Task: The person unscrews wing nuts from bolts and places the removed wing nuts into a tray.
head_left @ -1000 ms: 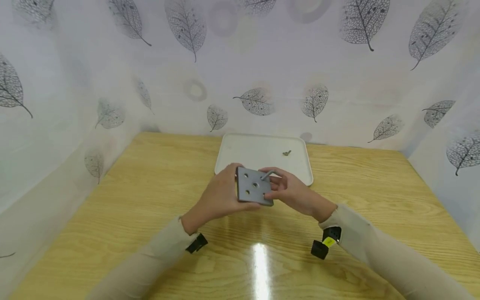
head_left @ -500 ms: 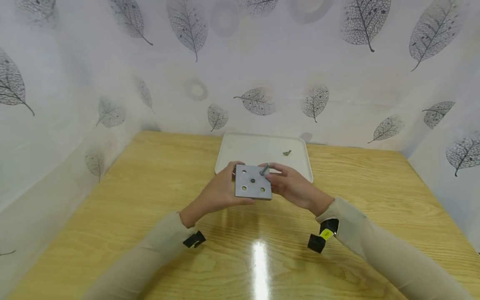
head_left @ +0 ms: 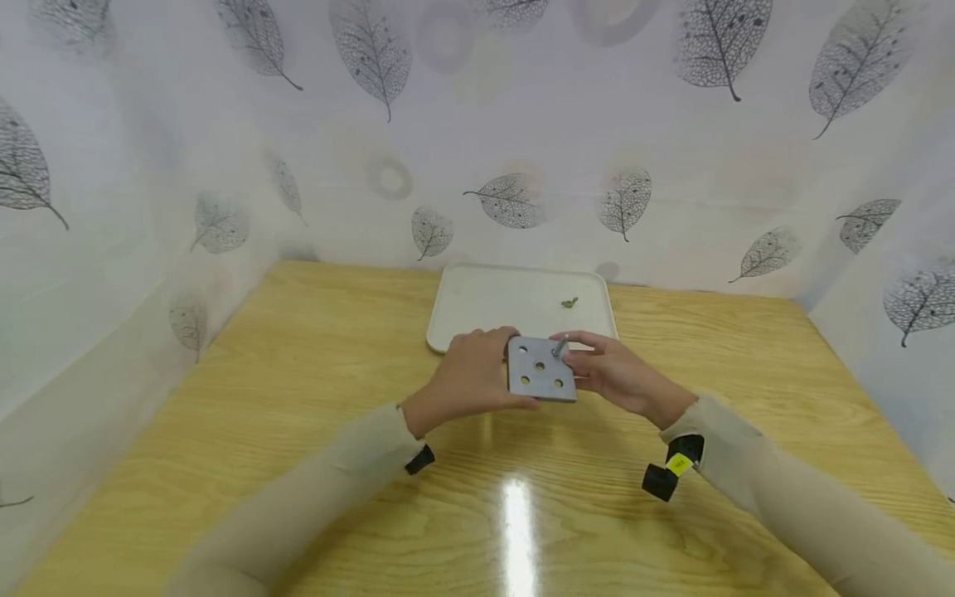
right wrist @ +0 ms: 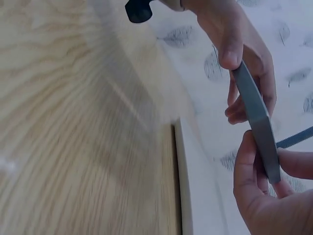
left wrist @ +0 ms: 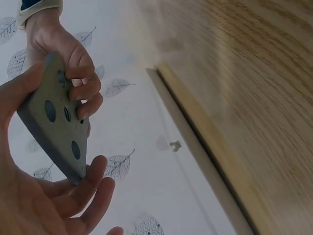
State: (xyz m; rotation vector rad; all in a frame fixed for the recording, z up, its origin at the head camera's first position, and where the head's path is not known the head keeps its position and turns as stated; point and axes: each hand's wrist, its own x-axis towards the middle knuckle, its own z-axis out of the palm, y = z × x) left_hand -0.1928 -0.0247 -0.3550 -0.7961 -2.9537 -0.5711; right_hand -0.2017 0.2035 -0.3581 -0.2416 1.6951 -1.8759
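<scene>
A grey square metal plate [head_left: 541,384] with several round holes is held up off the table, its face turned towards me. My left hand [head_left: 472,375] grips its left side, thumb along the bottom edge and fingers at the top. A threaded bolt [head_left: 560,346] pokes out of the hole at the upper right corner, and its shaft also shows in the right wrist view [right wrist: 296,137]. My right hand [head_left: 625,377] pinches that corner, with the thumb beside the bolt shaft and the fingers behind the plate. The bolt's far end is hidden there.
A white tray [head_left: 485,292] lies at the back of the wooden table [head_left: 336,356], partly behind the hands. On it is a small brassy piece [head_left: 569,303] that resembles a wing nut. A leaf-patterned cloth [head_left: 515,124] surrounds the table.
Both hands and the plate have shifted to the right. The right thumb has moved from the plate's lower right corner up beside the bolt, which tilts less than a second ago.
</scene>
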